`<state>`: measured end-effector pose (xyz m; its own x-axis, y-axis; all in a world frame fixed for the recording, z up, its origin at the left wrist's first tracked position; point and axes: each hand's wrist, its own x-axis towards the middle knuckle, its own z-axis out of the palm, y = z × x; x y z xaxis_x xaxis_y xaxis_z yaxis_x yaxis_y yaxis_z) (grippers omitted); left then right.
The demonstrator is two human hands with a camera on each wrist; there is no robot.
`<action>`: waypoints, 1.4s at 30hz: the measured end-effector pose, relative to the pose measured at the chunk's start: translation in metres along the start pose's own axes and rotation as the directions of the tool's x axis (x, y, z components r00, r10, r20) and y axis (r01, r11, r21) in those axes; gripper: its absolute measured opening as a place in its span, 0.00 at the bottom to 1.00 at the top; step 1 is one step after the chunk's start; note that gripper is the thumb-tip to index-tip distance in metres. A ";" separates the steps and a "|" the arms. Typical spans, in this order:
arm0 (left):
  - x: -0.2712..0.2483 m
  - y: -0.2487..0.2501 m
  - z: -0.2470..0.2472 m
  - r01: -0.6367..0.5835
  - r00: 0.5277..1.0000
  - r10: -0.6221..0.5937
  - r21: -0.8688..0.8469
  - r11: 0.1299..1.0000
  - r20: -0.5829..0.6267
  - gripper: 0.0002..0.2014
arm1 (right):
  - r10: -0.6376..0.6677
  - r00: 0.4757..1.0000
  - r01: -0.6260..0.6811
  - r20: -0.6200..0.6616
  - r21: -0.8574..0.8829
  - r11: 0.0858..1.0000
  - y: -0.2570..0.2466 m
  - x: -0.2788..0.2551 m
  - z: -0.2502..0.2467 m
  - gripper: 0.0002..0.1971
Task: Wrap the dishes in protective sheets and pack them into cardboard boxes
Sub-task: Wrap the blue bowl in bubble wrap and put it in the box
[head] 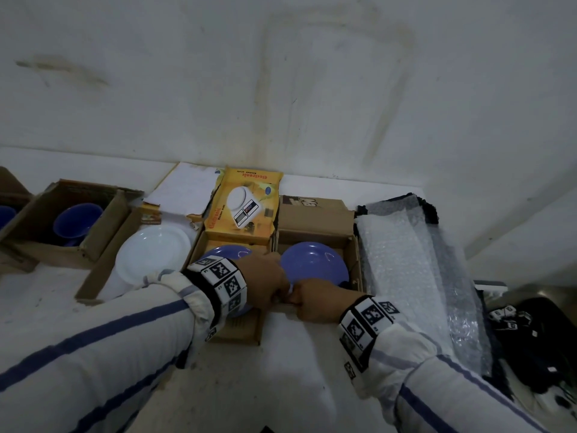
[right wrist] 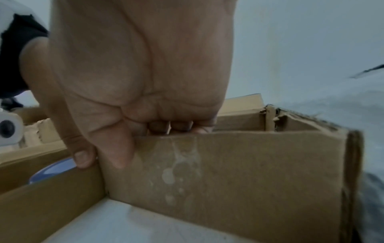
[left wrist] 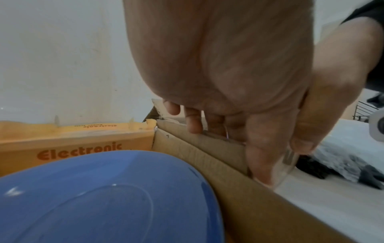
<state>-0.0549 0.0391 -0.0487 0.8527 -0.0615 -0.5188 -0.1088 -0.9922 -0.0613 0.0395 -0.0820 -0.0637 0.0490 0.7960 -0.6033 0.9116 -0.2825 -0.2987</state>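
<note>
Striped sleeves lead to my left hand [head: 265, 281] and right hand [head: 315, 303], both gripping the near wall of the plain brown cardboard box [head: 352, 245] on the tabletop [head: 299, 370]. An unwrapped round blue plate [head: 313, 264] lies inside. I should steady the box, lift the plate out and wrap it in the clear bubble-wrap sheet [head: 402, 267] beside it. My fingertips inside the box are hidden.
</note>
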 end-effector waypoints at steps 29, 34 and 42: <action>0.102 0.094 -0.069 0.096 0.966 -0.241 -0.739 0.666 -0.092 0.13 | 0.662 0.686 -0.429 -0.301 0.568 0.703 0.113 -0.100 -0.022 0.19; 0.107 0.102 -0.075 0.083 0.901 -0.415 -0.891 0.446 -0.124 0.13 | 0.649 0.689 -0.366 -0.323 0.619 0.695 0.117 -0.098 -0.021 0.19; 0.114 0.112 -0.073 -0.037 0.832 -0.546 -0.992 0.117 -0.095 0.18 | 0.627 0.684 -0.299 -0.374 0.639 0.708 0.116 -0.104 -0.027 0.21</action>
<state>0.0672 -0.0868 -0.0522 0.8179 0.4801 -0.3170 0.4629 -0.2221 0.8581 0.1514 -0.1832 -0.0159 0.7575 0.5673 -0.3231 0.3698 -0.7807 -0.5038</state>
